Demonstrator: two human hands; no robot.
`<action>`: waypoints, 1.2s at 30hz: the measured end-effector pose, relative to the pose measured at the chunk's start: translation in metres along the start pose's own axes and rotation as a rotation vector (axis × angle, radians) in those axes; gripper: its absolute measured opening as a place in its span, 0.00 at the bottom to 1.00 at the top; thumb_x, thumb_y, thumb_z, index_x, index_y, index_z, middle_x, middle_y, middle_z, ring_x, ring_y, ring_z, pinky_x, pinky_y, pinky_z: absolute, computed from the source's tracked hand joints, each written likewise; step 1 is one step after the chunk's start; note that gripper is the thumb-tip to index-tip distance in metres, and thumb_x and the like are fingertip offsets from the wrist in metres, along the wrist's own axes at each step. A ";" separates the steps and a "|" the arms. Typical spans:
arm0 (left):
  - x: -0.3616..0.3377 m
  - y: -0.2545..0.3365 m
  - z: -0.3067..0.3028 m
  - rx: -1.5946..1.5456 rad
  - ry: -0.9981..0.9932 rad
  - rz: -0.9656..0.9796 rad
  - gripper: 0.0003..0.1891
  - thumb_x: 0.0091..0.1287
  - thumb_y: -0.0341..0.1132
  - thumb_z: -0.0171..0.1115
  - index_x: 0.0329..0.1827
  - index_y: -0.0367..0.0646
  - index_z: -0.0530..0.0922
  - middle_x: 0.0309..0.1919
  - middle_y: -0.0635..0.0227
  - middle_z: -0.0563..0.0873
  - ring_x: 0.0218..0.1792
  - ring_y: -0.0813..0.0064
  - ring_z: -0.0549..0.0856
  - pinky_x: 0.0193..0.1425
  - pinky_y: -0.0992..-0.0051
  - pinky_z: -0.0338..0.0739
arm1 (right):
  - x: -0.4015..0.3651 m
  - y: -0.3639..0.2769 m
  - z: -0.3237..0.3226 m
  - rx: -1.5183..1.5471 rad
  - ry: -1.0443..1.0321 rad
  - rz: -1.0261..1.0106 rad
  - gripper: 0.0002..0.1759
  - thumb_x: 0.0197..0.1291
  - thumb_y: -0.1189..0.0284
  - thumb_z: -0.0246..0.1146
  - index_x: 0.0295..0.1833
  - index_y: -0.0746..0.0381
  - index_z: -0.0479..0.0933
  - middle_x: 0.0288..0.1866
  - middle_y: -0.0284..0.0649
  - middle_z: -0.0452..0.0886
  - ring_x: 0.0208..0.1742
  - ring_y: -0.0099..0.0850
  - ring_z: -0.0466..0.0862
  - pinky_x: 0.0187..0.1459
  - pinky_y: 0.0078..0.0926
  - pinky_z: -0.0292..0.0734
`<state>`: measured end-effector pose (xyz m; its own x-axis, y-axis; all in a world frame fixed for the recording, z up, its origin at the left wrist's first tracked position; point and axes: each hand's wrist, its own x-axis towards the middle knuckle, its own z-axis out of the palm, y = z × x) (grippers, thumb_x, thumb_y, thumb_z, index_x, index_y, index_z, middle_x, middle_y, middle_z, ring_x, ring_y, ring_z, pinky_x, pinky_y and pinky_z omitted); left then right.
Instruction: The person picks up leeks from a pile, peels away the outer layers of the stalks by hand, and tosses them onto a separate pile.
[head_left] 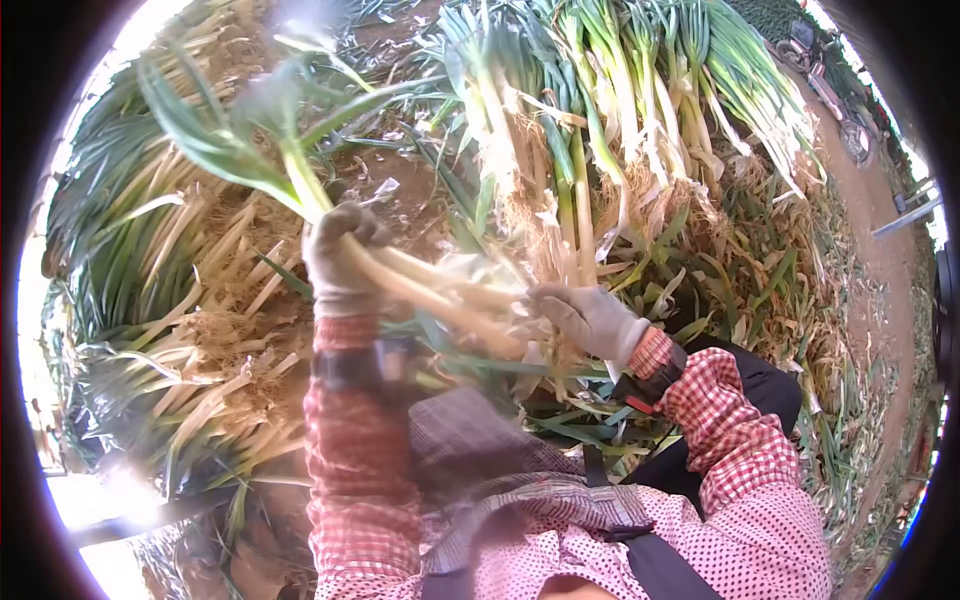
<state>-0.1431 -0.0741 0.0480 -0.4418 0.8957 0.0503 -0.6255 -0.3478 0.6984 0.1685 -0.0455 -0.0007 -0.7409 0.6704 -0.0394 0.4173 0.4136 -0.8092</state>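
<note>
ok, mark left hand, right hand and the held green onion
left hand [345,258], head view, on the glove's knuckles.
right hand [590,318], head view, back of the glove.
green onion [425,292], head view, pale stalk between the hands.

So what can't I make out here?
Head view:
- Leek root end: motion-blurred at the right hand; grip unclear.
- Left hand fingertips: wrapped behind the leek.
- Pile lower edge: washed out by glare.
- Gear top right: too small, warped at the lens rim.
</note>
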 end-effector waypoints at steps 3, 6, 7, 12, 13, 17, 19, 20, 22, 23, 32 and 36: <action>-0.006 0.020 -0.036 -0.041 0.015 0.095 0.16 0.55 0.27 0.61 0.47 0.39 0.71 0.20 0.76 0.71 0.21 0.80 0.69 0.23 0.80 0.67 | 0.007 -0.014 0.015 -0.021 0.035 0.026 0.23 0.70 0.53 0.51 0.55 0.59 0.78 0.41 0.49 0.85 0.42 0.38 0.86 0.48 0.36 0.79; -0.016 0.055 -0.040 0.150 0.220 0.261 0.14 0.55 0.29 0.59 0.44 0.37 0.72 0.21 0.72 0.72 0.22 0.80 0.69 0.26 0.80 0.67 | -0.011 0.000 0.016 -0.303 -0.019 0.201 0.19 0.69 0.57 0.54 0.52 0.58 0.80 0.36 0.46 0.85 0.38 0.35 0.86 0.45 0.33 0.80; -0.017 0.081 -0.053 0.115 0.278 0.276 0.12 0.55 0.29 0.58 0.42 0.37 0.72 0.21 0.70 0.71 0.21 0.80 0.68 0.27 0.82 0.66 | -0.020 0.014 0.009 -0.427 -0.007 0.319 0.18 0.69 0.57 0.54 0.52 0.58 0.80 0.34 0.44 0.85 0.36 0.33 0.86 0.44 0.32 0.81; -0.016 0.082 -0.100 -0.290 -0.029 0.087 0.07 0.57 0.28 0.57 0.33 0.39 0.68 0.23 0.74 0.66 0.24 0.80 0.65 0.29 0.79 0.65 | 0.012 -0.036 0.004 -0.347 0.194 -0.191 0.18 0.59 0.65 0.67 0.52 0.62 0.79 0.42 0.43 0.85 0.39 0.35 0.87 0.47 0.30 0.83; -0.016 0.077 -0.089 -0.224 0.008 0.103 0.06 0.58 0.28 0.56 0.33 0.39 0.67 0.24 0.74 0.66 0.25 0.79 0.65 0.29 0.79 0.65 | 0.033 -0.067 0.009 -0.280 0.178 -0.337 0.18 0.59 0.66 0.66 0.53 0.61 0.79 0.43 0.42 0.85 0.37 0.35 0.86 0.45 0.30 0.83; -0.008 0.058 -0.083 -0.387 -0.053 0.037 0.16 0.59 0.27 0.55 0.50 0.31 0.71 0.26 0.73 0.67 0.26 0.80 0.66 0.30 0.77 0.66 | 0.109 -0.140 0.057 -0.431 0.248 -0.812 0.18 0.55 0.71 0.64 0.52 0.61 0.77 0.39 0.38 0.81 0.29 0.32 0.81 0.37 0.27 0.82; -0.006 0.049 -0.079 -0.436 -0.112 0.014 0.17 0.61 0.27 0.55 0.52 0.30 0.71 0.27 0.73 0.69 0.26 0.79 0.68 0.32 0.77 0.68 | 0.127 -0.142 0.077 -0.677 0.128 -0.900 0.14 0.53 0.71 0.63 0.47 0.60 0.78 0.35 0.37 0.78 0.28 0.30 0.79 0.34 0.24 0.81; -0.003 0.049 -0.083 -0.432 -0.080 0.001 0.15 0.61 0.27 0.55 0.51 0.31 0.71 0.26 0.73 0.68 0.26 0.79 0.69 0.32 0.77 0.69 | 0.127 -0.138 0.080 -0.724 -0.023 -0.853 0.12 0.52 0.70 0.63 0.44 0.59 0.77 0.35 0.36 0.78 0.29 0.29 0.79 0.33 0.24 0.79; 0.006 0.055 -0.100 -0.434 0.013 -0.076 0.13 0.60 0.28 0.56 0.47 0.33 0.72 0.24 0.74 0.67 0.25 0.78 0.69 0.31 0.77 0.69 | 0.118 -0.141 0.073 -0.812 -0.329 -0.753 0.09 0.50 0.69 0.63 0.38 0.57 0.75 0.36 0.35 0.76 0.30 0.26 0.77 0.31 0.23 0.76; 0.011 0.060 -0.109 -0.453 0.004 -0.065 0.14 0.60 0.27 0.56 0.49 0.34 0.71 0.24 0.73 0.68 0.25 0.78 0.69 0.30 0.77 0.69 | 0.097 -0.128 0.070 -0.640 -0.272 -0.837 0.08 0.50 0.66 0.62 0.32 0.56 0.71 0.33 0.35 0.74 0.29 0.25 0.74 0.28 0.26 0.72; 0.021 0.051 -0.124 -0.354 0.093 0.021 0.13 0.57 0.26 0.54 0.46 0.36 0.69 0.23 0.73 0.69 0.24 0.79 0.67 0.28 0.77 0.67 | -0.049 -0.076 0.019 -0.495 -0.583 -0.142 0.17 0.60 0.54 0.61 0.41 0.56 0.81 0.28 0.42 0.78 0.31 0.41 0.80 0.34 0.37 0.75; 0.022 0.026 -0.103 -0.339 0.036 -0.087 0.05 0.57 0.32 0.55 0.29 0.39 0.72 0.22 0.72 0.68 0.24 0.79 0.67 0.30 0.79 0.66 | 0.019 -0.096 0.052 -0.127 0.022 -0.350 0.20 0.65 0.53 0.57 0.35 0.60 0.79 0.25 0.44 0.77 0.25 0.37 0.79 0.28 0.36 0.74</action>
<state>-0.2357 -0.0916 -0.0058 -0.3958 0.9179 -0.0280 -0.8372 -0.3482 0.4217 0.0875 -0.1044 0.0457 -0.8394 0.4877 0.2401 0.2041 0.6922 -0.6923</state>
